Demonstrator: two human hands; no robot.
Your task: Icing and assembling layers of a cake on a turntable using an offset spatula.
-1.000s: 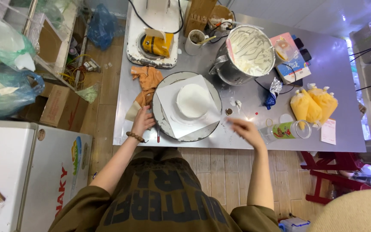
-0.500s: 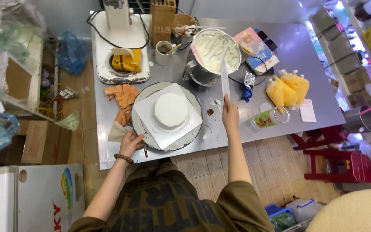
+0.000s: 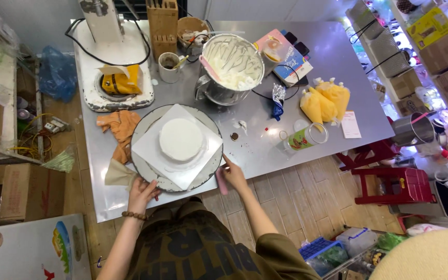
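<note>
Steel desk (image 3: 286, 140), seen from above, centre of the frame.

Turntable (image 3: 177, 148), round and grey, lower centre-left of the desk; on it a white square board (image 3: 203, 150) carrying a round white cake (image 3: 181, 139), coated smooth and set near the board's middle.

Left hand (image 3: 142, 193), at the turntable's near rim, lower left of centre: fingers curled onto the edge, gripping it; a bead bracelet at the wrist.

Right hand (image 3: 233, 175), just right of the turntable at the desk's near edge: closed around a pink-handled tool (image 3: 221, 181) (the blade cannot be made out), the handle pointing toward the person.

Orange cloth (image 3: 119, 129), crumpled, touching the turntable's left side.

Metal mixing bowl (image 3: 230, 65), upper centre, with white cream and a pink spatula inside.

Yellow-orange piping bags (image 3: 323, 101), right of centre, lying together.

Stand mixer base (image 3: 112, 78), white, upper left, with a yellow packet on it.
</note>
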